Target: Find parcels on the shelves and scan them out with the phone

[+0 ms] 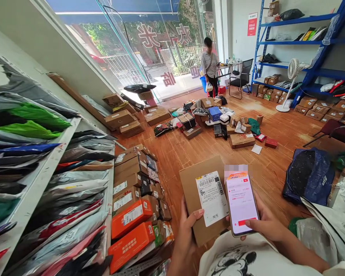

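Note:
My left hand [189, 224] grips a flat brown cardboard parcel [189, 180] by its lower left side, thumb on the front. A white shipping label [212, 199] with printed text and a barcode covers much of that front. Just to the right, my right hand [261, 220] is closed around a smartphone [242, 207], which overlaps the parcel's right edge. Its screen is lit, and my thumb lies over a red button near the bottom. Both things are held up in front of my white shirt [232, 257], which has a black cartoon print.
Shelves of bagged parcels [80, 184] stand on my left, beside stacked boxes [132, 214]. A pile of packages [207, 115] covers the floor ahead. Beyond it a person [209, 65] stands near a desk. A white fan [293, 71] and blue racks [299, 42] are at the right.

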Demonstrator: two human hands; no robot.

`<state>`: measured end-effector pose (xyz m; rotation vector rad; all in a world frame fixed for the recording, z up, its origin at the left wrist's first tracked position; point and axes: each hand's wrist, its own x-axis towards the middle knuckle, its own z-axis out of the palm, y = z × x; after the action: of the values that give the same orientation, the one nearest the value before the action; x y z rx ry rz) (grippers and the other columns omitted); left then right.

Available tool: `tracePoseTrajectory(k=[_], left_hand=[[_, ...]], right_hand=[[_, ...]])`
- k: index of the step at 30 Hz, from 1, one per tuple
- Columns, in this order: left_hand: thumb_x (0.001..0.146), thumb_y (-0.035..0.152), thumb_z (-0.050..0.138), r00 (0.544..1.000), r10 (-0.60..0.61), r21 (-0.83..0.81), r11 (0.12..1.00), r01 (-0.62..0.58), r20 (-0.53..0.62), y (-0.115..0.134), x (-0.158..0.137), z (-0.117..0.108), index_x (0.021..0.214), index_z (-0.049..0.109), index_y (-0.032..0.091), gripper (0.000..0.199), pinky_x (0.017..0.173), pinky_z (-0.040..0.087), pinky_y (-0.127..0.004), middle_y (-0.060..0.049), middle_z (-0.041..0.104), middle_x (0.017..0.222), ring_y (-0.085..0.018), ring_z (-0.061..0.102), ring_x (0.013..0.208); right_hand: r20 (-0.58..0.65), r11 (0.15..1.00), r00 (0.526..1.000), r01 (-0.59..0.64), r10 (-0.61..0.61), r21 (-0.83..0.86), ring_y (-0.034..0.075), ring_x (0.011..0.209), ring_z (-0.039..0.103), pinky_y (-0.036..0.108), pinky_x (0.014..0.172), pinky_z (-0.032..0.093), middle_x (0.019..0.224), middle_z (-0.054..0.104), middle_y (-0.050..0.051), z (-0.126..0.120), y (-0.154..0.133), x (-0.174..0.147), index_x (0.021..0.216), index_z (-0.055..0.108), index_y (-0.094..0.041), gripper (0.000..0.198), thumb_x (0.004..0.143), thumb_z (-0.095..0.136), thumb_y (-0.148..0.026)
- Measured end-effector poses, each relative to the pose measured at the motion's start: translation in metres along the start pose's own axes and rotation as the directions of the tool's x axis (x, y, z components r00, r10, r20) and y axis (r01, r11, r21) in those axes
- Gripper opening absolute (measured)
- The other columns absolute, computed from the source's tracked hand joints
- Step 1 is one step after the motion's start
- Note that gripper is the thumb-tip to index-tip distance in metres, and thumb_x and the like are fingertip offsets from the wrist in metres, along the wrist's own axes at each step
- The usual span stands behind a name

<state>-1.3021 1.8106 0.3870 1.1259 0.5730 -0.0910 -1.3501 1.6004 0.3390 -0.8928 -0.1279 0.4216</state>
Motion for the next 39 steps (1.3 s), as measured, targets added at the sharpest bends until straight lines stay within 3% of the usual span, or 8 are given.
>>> tracePoseTrajectory(k=[7,17,28,39], left_hand=[[0.053,0.025,0.082,0.999,-0.031,0.01,0.999,0.031,0.044,0.002,-0.002,-0.002,0.148,0.05,0.029,0.1,0.085,0.063,-0.044,-0.01,0.076,0.118,-0.035,0.073,0.107],[0.052,0.025,0.082,1.0,-0.019,0.007,1.0,0.019,0.018,0.002,-0.003,-0.004,0.148,0.05,0.028,0.101,0.089,0.062,-0.044,-0.009,0.077,0.113,-0.036,0.072,0.11],[0.052,0.027,0.082,0.999,-0.018,-0.001,1.0,0.018,0.027,0.0,-0.004,-0.007,0.144,0.053,0.029,0.097,0.087,0.062,-0.044,-0.009,0.076,0.116,-0.035,0.073,0.106],[0.052,0.027,0.083,1.0,-0.008,0.02,1.0,0.008,0.022,0.003,-0.005,-0.009,0.145,0.053,0.029,0.098,0.082,0.062,-0.042,-0.009,0.077,0.115,-0.034,0.073,0.102]], right_hand=[[-0.011,1.0,1.0,0.019,-0.019,0.005,0.026,0.095,0.075,0.033,0.068,0.06,0.128,0.071,0.017,-0.005,0.012,-0.002,0.16,-0.018,-0.034,0.127,0.084,0.083,-0.046],[-0.01,1.0,1.0,0.029,-0.029,0.009,0.022,0.086,0.074,0.03,0.066,0.06,0.118,0.075,0.013,0.001,0.01,-0.003,0.161,-0.006,-0.034,0.121,0.083,0.084,-0.042],[-0.038,1.0,0.999,0.018,-0.018,0.006,0.024,0.087,0.074,0.032,0.064,0.06,0.114,0.075,0.012,-0.002,0.015,-0.004,0.162,-0.012,-0.036,0.128,0.08,0.086,-0.044],[-0.016,0.999,0.999,-0.029,0.029,-0.014,0.025,0.092,0.075,0.032,0.066,0.06,0.114,0.076,0.012,0.011,-0.001,-0.006,0.163,-0.007,-0.033,0.125,0.08,0.086,-0.046]])
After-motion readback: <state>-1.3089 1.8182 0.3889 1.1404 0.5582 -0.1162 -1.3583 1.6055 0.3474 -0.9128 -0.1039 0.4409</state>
